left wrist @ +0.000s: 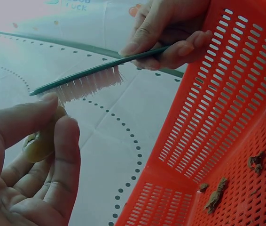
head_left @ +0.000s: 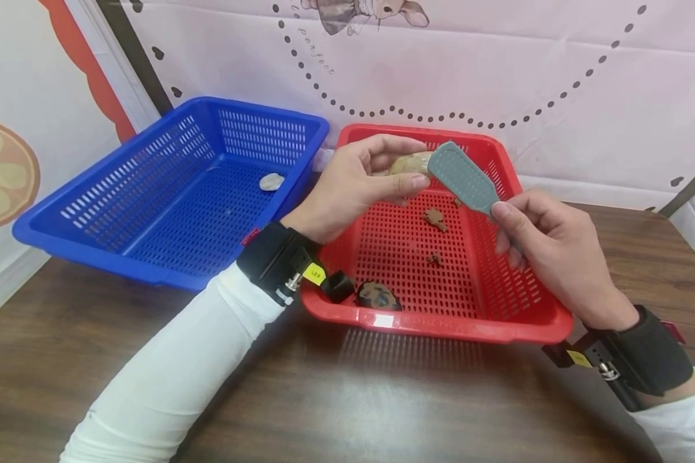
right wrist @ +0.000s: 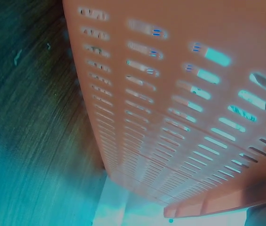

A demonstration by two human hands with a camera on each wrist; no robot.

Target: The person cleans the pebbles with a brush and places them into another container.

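Brush and yellowish lump above red basket
Left fingers curl round the lump; right fingers pinch the brush. Brown clods lie inside the red basket; left of it, a blue basket holds a pale piece. Beyond it, a sheet reads "LUCK".

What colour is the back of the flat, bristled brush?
The brush's back is a muted grey-green, clearest in the head view.

Red basket, far half: way down obstructed by left hand and brush; right hand over right wall. Near half: free from above, dark lump in left corner. Blue basket, left: also free. Printed wall covering bars far side.
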